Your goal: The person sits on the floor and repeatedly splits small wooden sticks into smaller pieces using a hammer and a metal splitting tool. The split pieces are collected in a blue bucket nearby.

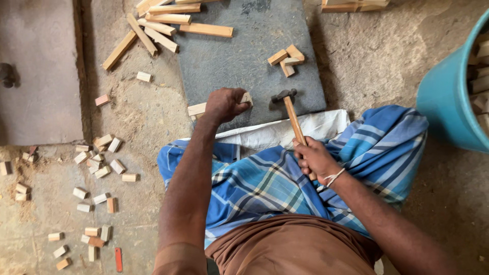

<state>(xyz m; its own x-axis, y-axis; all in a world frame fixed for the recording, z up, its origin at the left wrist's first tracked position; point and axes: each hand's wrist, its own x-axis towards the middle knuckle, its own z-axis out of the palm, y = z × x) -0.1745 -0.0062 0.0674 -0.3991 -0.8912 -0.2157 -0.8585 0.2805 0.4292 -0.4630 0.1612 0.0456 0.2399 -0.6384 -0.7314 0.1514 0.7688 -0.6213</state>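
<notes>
The left hand sits at the centre of the frame, fingers curled shut around a small wooden block that pokes out at its right side and rests on the near edge of a dark stone slab. A longer wooden piece lies just left of that hand. The right hand, lower right of centre, has its fingers wrapped tight round the wooden handle of a hammer, whose metal head hangs just right of the block, close but apart from it.

The block looks light, stiff and dry, likely to skid or split if struck off-centre; holding it low by its sides, fingers clear of the top face, seems the safest purchase. The hammer is head-heavy, and the grip near the handle's end suits it.

Further up the slab lies a little cluster of offcuts, and long wooden strips spill over its upper-left corner. Many short cut blocks litter the dusty floor at the left. A blue tub of wood pieces stands at the right edge. Nothing lies between hammer and block.
</notes>
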